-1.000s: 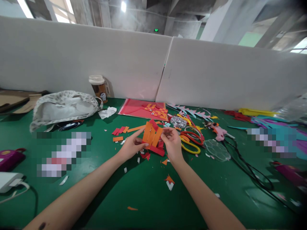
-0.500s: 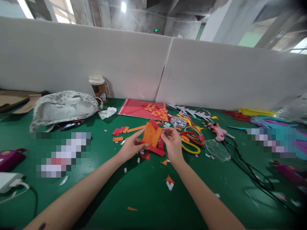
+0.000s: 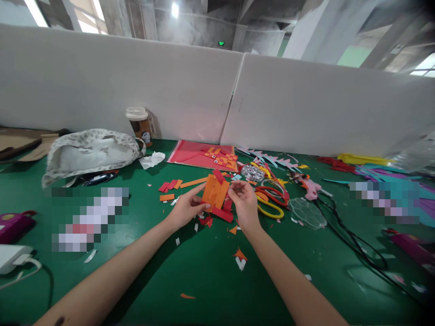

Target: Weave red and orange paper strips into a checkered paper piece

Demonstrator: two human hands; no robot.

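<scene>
Both my hands hold an orange and red woven paper piece (image 3: 215, 194) just above the green table (image 3: 204, 280). My left hand (image 3: 185, 209) pinches its lower left edge with thumb and fingers. My right hand (image 3: 244, 203) pinches its right edge, fingers curled. Red strips stick out at the top and the bottom right of the weave. Loose red and orange paper strips (image 3: 171, 185) lie to the left of it.
Red and yellow scissors (image 3: 272, 199) lie right of my hands, beside a pink glue gun (image 3: 310, 185) with a black cable and a clear plastic tray (image 3: 307, 212). A red paper sheet (image 3: 200, 155), a coffee cup (image 3: 139, 123) and a cloth bag (image 3: 88, 151) stand further back. White partitions close the far side.
The orange strips of the woven piece have drawn closer together. My hands have hardly moved.
</scene>
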